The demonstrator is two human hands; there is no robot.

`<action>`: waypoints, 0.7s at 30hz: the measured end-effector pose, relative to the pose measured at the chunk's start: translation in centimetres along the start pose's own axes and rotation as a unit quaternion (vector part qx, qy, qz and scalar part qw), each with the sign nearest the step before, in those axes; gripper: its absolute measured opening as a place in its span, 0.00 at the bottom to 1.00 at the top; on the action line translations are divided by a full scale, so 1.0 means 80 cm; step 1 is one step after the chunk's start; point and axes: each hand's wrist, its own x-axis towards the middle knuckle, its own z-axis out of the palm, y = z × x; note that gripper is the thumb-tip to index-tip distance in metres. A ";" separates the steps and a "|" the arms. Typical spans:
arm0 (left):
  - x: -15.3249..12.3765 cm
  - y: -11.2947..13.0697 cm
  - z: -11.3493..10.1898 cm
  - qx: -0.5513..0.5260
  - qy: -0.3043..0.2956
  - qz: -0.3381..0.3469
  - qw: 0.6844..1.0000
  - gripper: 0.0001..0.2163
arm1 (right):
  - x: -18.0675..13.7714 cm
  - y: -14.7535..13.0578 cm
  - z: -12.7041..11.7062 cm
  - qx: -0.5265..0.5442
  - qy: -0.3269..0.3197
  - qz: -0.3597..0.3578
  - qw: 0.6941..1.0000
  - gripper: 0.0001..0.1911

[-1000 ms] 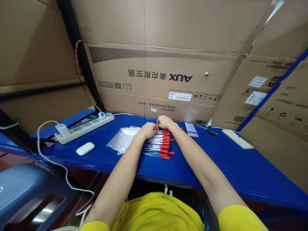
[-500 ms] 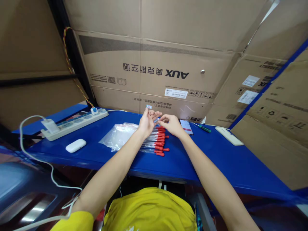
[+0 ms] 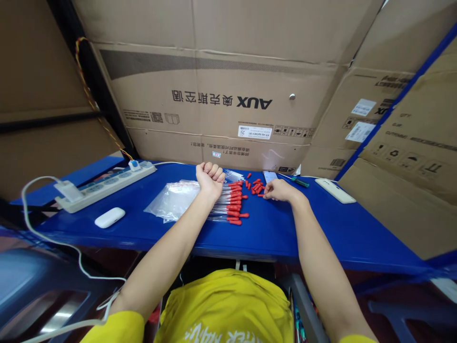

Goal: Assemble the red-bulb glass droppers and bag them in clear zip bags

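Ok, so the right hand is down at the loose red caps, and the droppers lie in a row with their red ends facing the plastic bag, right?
Not quite: in the head view, the droppers' red ends face right, away from the plastic bag. The right hand is indeed at the loose red caps.

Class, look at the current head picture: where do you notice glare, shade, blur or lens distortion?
In the head view: pale highlights on the plastic bag; dim cardboard at far left; a soft-edged stool at lower left; the black post leans outward, perhaps wide-lens stretch; the droppers' clear stems run together, too fine to count.
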 end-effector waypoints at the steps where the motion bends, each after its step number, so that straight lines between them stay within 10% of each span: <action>1: -0.001 0.001 0.001 -0.003 0.005 0.000 1.000 0.24 | -0.001 -0.001 0.002 0.011 -0.008 -0.001 1.000 0.08; 9: 0.002 0.008 0.000 0.016 -0.007 0.043 0.999 0.24 | -0.015 -0.037 0.004 0.122 -0.039 -0.123 0.984 0.08; 15: 0.001 0.012 0.003 -0.003 -0.026 0.076 0.997 0.23 | -0.014 -0.104 0.046 0.130 0.125 -0.286 0.941 0.11; 21: -0.011 0.014 0.011 0.002 -0.042 0.094 0.995 0.21 | -0.021 -0.132 0.075 0.125 0.153 -0.328 0.924 0.08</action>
